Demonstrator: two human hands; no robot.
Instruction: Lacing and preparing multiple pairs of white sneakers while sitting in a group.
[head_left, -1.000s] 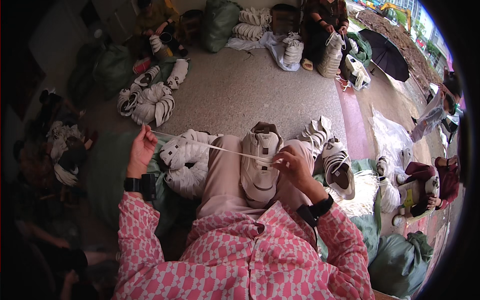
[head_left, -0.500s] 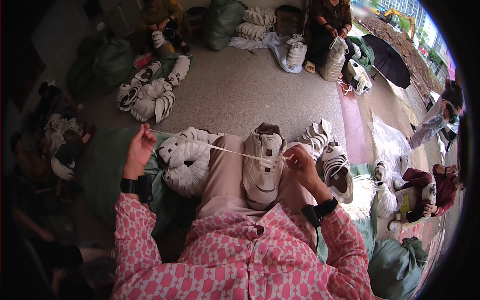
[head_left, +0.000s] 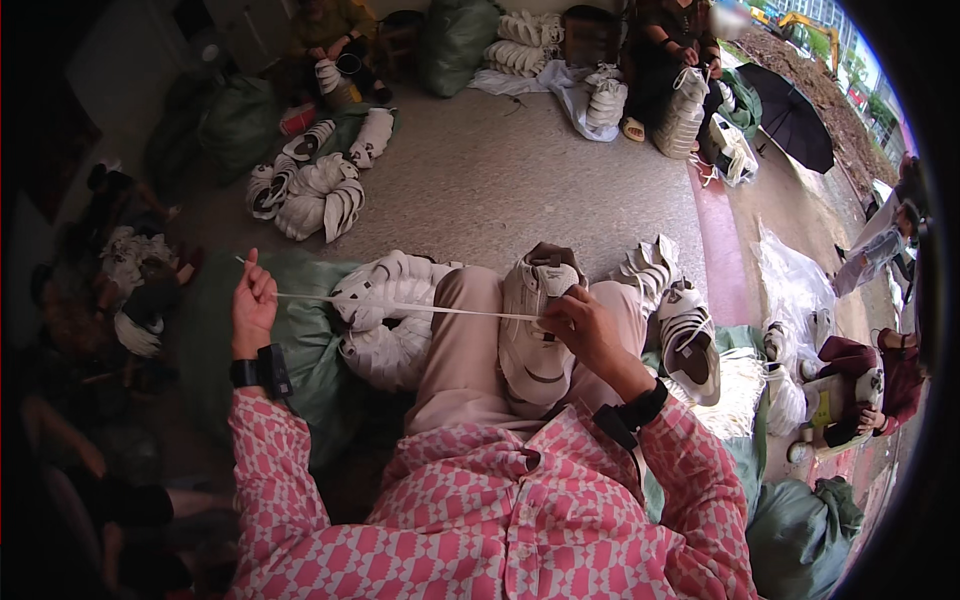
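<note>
White shoe [head_left: 533, 352], panelled upper, rounded toe toward wearer, on the lap of plain pink trousers [head_left: 452, 350], between the thighs' inner edges. Flat white lace [head_left: 430, 309] pulled straight. Left hand [head_left: 256, 302]: half-curled, gripping lace near its end. Right hand [head_left: 585, 325]: fingertips pinching lace at shoe.

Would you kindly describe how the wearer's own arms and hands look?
The shirt sleeves carry a pink and whitish repeating pattern and end on the forearms. Each wrist wears a black band with a dark boxy unit. The left hand and right hand are gloveless.
</note>
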